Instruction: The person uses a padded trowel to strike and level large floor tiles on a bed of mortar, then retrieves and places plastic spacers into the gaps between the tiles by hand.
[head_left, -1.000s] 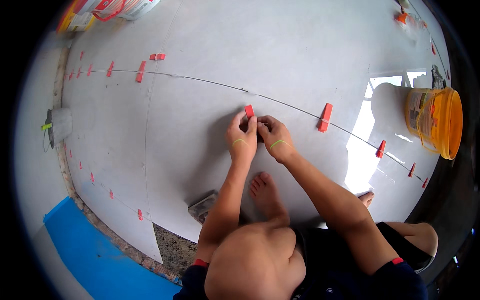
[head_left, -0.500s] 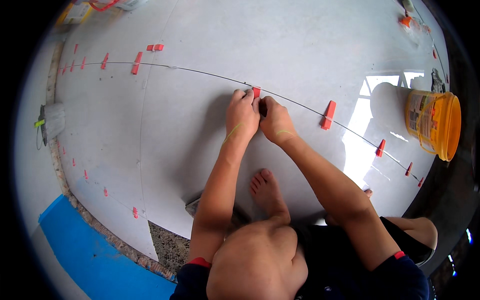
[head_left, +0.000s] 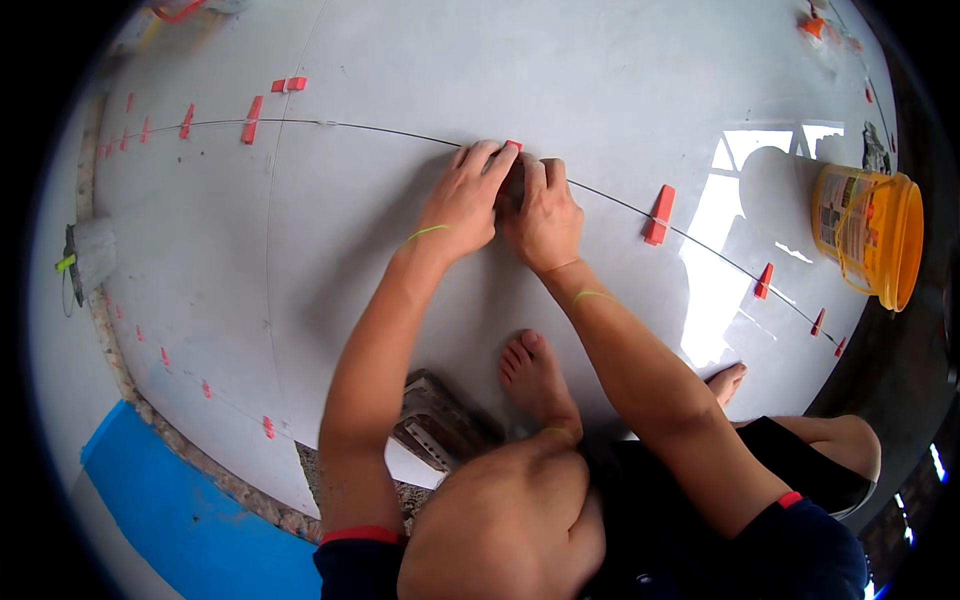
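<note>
At the dark joint between two large pale tiles, my left hand (head_left: 462,200) has its fingers closed around a red tile-levelling wedge (head_left: 513,146). Only the wedge's upper end shows; the rest lies behind my fingers. Close beside it, my right hand (head_left: 546,220) curls its fingers down onto the same joint, and what they hold, if anything, is hidden. More red wedges stand in clips along this joint: one (head_left: 660,214) to the right of my hands, another (head_left: 251,120) to the left, with several smaller ones beyond each.
A yellow bucket (head_left: 893,245) lies tipped on its side at the right. A dark framed tool (head_left: 440,420) rests by my left forearm, near my bare foot (head_left: 538,378). At the left are a trowel-like tool (head_left: 92,252) and a blue sheet (head_left: 190,500) beyond the tile edge.
Both hands have moved slightly farther away, onto the joint line, and my wrists have spread apart. My left forearm has swung left, uncovering more of the dark framed tool.
</note>
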